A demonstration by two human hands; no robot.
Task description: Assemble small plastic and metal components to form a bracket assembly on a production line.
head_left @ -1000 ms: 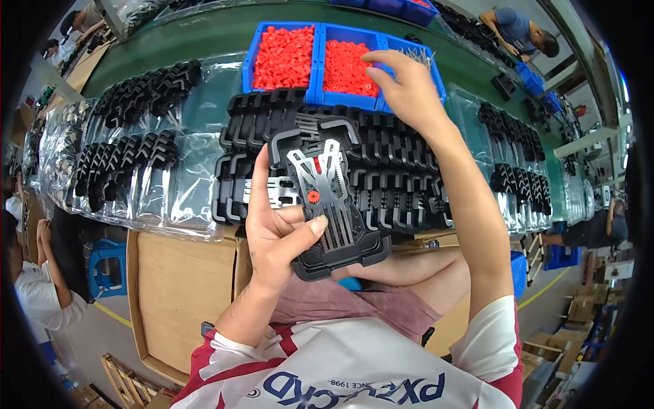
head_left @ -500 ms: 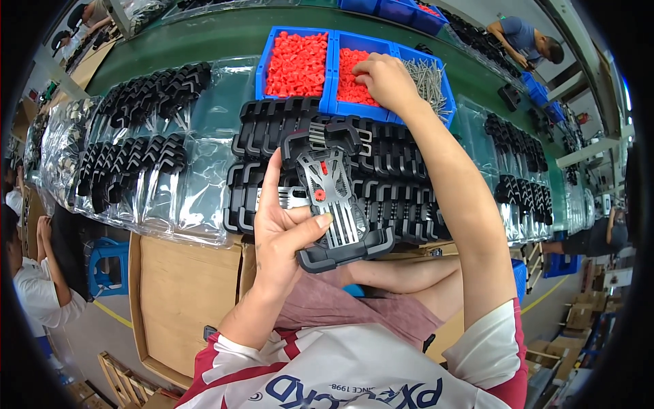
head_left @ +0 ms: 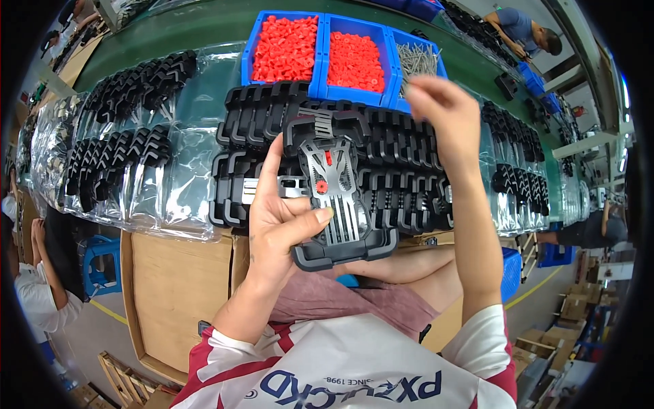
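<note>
My left hand [head_left: 276,221] is closed around a phone holder [head_left: 334,194], thumb across its lower front. It has a silver slotted plate, black hooked jaws at both ends, a small red gear and a red piece near its top. My right hand [head_left: 446,116] is in the air to the right of the phone holder, just below the bin of metal pins [head_left: 417,60]. Its fingers are curled together and blurred; anything between them cannot be made out. Two more blue bins hold small red plastic parts [head_left: 286,51] and flatter red parts [head_left: 354,61].
Rows of black phone holder bodies [head_left: 402,146] lie behind and beside the held one. Black jaw pieces with metal stems [head_left: 119,160] rest on clear plastic trays at left, with more [head_left: 521,180] at right. A cardboard box [head_left: 180,293] stands below the bench. Other people sit nearby.
My right hand has lifted out of the middle bin of red parts and come back toward me and to the right. My left hand still holds the phone holder, almost in place.
</note>
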